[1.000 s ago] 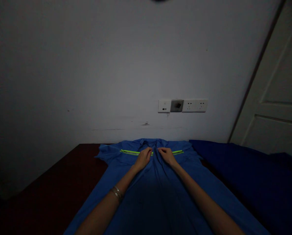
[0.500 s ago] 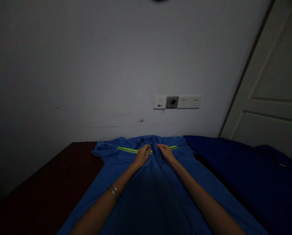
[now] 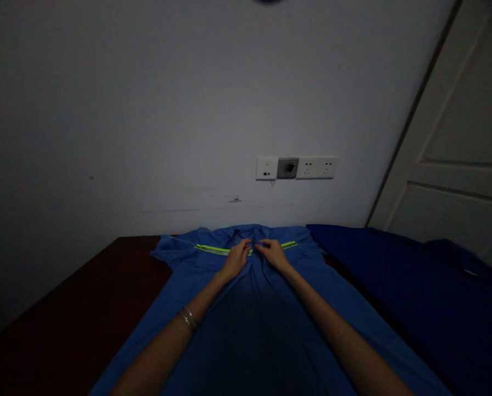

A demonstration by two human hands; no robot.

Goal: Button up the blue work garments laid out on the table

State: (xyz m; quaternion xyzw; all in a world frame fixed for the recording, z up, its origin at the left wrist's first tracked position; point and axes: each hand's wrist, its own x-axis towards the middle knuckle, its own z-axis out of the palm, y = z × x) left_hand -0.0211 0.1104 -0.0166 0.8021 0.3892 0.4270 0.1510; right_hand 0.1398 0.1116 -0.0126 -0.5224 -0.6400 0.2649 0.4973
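A blue work shirt (image 3: 246, 324) with a yellow-green reflective stripe (image 3: 213, 250) across the chest lies flat on a dark red-brown table (image 3: 84, 308), collar towards the wall. My left hand (image 3: 237, 257) and my right hand (image 3: 272, 253) meet at the shirt's front opening just below the collar. The fingers of both are curled and pinch the cloth there. A metal bangle (image 3: 187, 318) sits on my left wrist.
A darker blue cloth (image 3: 398, 280) covers the table's right side. The table butts against a white wall with a row of sockets (image 3: 297, 168). A white panelled door (image 3: 460, 165) stands at the right.
My two hands have drawn closer together at the shirt's front and slid a little towards the collar. The view has shifted slightly.
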